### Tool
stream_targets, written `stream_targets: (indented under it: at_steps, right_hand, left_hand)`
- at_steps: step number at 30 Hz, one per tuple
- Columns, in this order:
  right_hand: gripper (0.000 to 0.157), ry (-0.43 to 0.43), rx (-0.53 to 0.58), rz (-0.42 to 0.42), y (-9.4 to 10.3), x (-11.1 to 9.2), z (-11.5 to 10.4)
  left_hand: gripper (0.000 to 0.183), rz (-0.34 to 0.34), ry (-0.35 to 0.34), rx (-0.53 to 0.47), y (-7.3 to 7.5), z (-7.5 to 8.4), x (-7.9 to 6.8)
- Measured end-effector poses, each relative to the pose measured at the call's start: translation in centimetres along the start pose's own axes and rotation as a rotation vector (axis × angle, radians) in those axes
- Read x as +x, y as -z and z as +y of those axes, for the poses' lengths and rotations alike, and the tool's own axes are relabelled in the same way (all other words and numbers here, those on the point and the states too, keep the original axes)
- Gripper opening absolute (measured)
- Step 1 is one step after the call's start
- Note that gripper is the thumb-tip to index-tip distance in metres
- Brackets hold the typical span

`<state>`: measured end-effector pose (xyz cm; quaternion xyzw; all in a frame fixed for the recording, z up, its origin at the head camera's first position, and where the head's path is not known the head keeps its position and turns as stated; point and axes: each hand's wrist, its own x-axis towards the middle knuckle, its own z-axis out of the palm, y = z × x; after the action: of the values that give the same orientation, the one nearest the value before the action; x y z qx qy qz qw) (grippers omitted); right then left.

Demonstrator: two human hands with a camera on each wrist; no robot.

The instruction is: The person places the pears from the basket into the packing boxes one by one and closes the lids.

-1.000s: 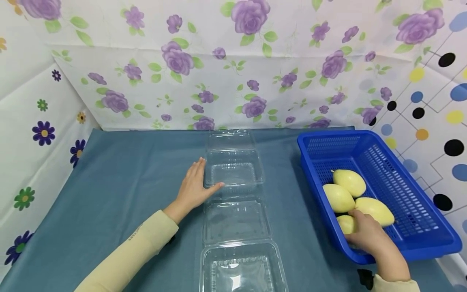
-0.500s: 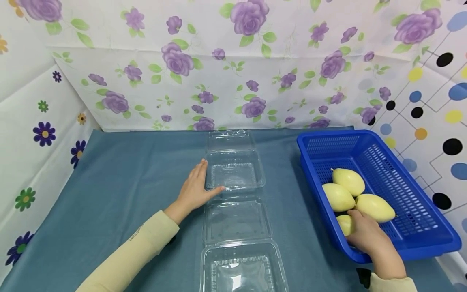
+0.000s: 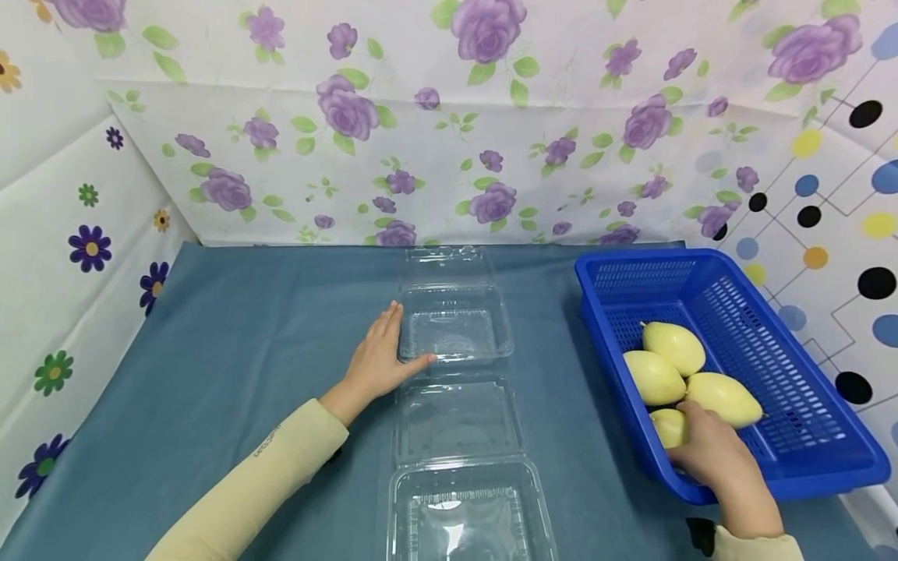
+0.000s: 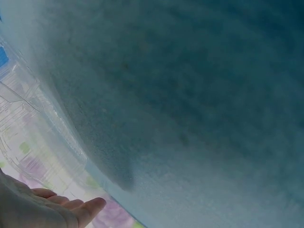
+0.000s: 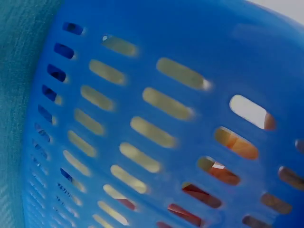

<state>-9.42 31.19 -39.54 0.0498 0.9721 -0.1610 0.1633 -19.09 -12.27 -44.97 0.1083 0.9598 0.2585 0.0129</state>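
In the head view my left hand lies with fingers straight and thumb spread at the left near corner of the far clear plastic clamshell box. Its open lid stands behind it. My right hand reaches into the blue basket, gripping the nearest pale yellow oval melon, partly covered by the hand. More melons rest just beyond the fingers. In the left wrist view the left hand shows beside the clear plastic box. The right wrist view is filled by the basket's slotted wall, with yellow fruit behind the slots.
A second clear clamshell box stands open nearer to me, its lid lying flat toward the far box. Blue-grey cloth covers the table. Patterned sheets hang around the back and sides.
The right-hand melon in the basket has shifted slightly away from me beside the right hand's fingers. The left hand stays at the far box; the head view has moved slightly.
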Motion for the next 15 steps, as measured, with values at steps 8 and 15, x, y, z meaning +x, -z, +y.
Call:
stream_targets:
  at_steps: [8,15]
  right_hand:
    - [0.091,-0.017,0.018,-0.012,0.1,-0.28,0.0]
    - [0.093,-0.039,0.029,0.009,0.49,-0.35,-0.16]
  left_hand:
    - [0.103,-0.008,-0.001,0.034,-0.07,-0.04,-0.07]
    - [0.1,0.001,-0.033,0.038,-0.19,-0.07,0.05]
